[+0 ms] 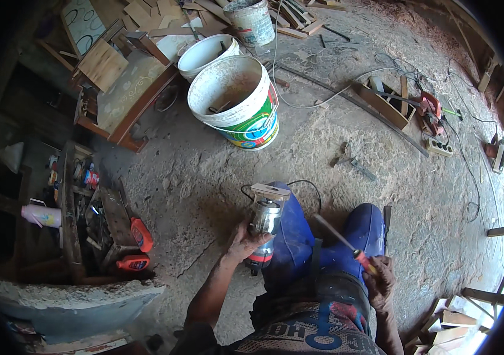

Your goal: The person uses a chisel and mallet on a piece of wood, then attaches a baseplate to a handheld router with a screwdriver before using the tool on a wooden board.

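My left hand [245,241] is wrapped round the metal body of a handheld trim router [268,220], held beside my left thigh. The router's flat base plate [271,191] faces up, with the black and red motor end lowest. A dark cord runs out behind it. In my right hand [380,277], over my right thigh, is a screwdriver [362,257] with a red and yellow handle. Its long shaft [333,231] slants up and left toward the router, apart from it.
Paint buckets [231,94] stand ahead on the rough concrete floor. To the left are an upholstered wooden piece [133,89], a tool box [110,219] and orange bottles [141,235]. A wooden box [385,106], red power tool [429,112], power strip [439,147] and cords lie right.
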Motion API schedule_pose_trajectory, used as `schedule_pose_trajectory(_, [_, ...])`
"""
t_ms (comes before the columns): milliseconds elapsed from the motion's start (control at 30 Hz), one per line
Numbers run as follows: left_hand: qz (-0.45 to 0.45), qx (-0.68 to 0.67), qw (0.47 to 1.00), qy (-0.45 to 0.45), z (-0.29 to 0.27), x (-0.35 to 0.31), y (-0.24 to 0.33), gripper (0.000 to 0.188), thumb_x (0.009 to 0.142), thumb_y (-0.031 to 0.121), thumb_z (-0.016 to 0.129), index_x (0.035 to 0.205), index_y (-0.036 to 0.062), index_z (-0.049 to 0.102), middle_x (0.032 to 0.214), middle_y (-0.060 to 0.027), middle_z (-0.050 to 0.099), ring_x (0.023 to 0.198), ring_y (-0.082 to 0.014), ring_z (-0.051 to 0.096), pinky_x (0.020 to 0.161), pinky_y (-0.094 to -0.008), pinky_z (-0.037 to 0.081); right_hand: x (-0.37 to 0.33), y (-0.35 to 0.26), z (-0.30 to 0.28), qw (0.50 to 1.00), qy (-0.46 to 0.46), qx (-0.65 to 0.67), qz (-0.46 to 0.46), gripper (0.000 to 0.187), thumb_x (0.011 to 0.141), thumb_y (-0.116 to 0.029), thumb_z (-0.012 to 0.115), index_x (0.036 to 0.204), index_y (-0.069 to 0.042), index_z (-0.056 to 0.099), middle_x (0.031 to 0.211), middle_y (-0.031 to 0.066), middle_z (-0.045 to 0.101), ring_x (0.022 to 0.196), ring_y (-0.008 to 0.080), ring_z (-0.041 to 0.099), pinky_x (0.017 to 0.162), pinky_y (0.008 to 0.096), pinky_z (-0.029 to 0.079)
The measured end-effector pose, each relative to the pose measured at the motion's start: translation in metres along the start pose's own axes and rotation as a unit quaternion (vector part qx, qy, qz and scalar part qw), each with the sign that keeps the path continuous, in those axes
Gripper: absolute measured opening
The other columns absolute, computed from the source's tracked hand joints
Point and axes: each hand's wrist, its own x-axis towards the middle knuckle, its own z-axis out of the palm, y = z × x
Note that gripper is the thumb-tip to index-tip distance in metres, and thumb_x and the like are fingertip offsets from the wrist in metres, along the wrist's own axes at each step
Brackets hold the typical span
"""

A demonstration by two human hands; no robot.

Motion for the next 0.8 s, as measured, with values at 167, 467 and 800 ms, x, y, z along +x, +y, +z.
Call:
schedule_pose_trajectory(167, [-0.025,0.025,0.998,-0.058,-0.003,-0.004,0.007,0.074,0.079,0.053,0.084,0.126,0.0019,0.059,0.104,-0.0040,0.065,0.095,-0.0144,0.061,0.086,-0.0339,0.052,0.028,-0.010,0.028,0.995,-0.086,0.010,-0.039,0.046,0.080,0.002,0.078,0.124,-0.008,0.069,0.116,0.0145,0.066,0.103,0.0282,0.067,0.087,0.0350,0.055])
schedule_pose_trajectory(467, [-0.119,0.017,0.992,-0.047,-0.013,-0.015,-0.003,0.074,0.075,0.058,0.086,0.121,0.0048,0.062,0.100,-0.0008,0.063,0.089,-0.0104,0.057,0.077,-0.0308,0.049,0.029,-0.002,0.044,0.993,-0.107,0.036,-0.037,0.043,0.080,-0.004,0.082,0.121,-0.007,0.070,0.115,0.0132,0.068,0.103,0.0277,0.067,0.087,0.0346,0.055])
schedule_pose_trajectory(800, [-0.084,-0.003,0.996,-0.037,-0.004,-0.011,-0.001,0.076,0.073,0.059,0.087,0.120,0.0044,0.062,0.101,-0.0005,0.063,0.090,-0.0110,0.058,0.078,-0.0314,0.050,0.030,-0.003,0.042,0.992,-0.115,0.047,-0.024,0.040,0.080,-0.006,0.082,0.119,-0.006,0.071,0.115,0.0130,0.068,0.105,0.0283,0.066,0.090,0.0356,0.054])
